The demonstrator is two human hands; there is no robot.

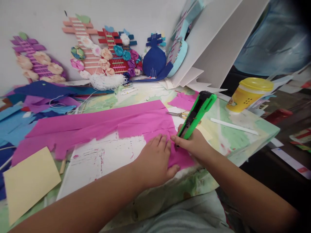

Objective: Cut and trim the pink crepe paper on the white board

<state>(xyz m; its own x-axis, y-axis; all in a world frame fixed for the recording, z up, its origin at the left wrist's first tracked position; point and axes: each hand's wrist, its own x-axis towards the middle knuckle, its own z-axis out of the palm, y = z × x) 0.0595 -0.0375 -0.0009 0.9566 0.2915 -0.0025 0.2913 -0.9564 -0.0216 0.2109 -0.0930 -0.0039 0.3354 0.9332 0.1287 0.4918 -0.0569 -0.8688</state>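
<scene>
My right hand (194,140) is closed round a green and black box cutter (198,111), its tip pointing down at a magenta sheet (136,118), which looks like fabric or crepe paper. Pressed flat on the same sheet, just left of the cutter, is my left hand (157,158) with the fingers stretched out. The sheet has a ragged lower edge and runs far to the left. Beneath it lies a white board (92,161) with dark and pink cut marks. Scissors (178,114) rest behind my right hand, their handles partly hidden.
Handmade paper instruments (155,58) lean on the wall. Coloured scraps (48,97) and white string (107,81) lie at the back left, a beige card (31,184) at the front left. A yellow cup (250,95) and a white strip (234,126) are on the right.
</scene>
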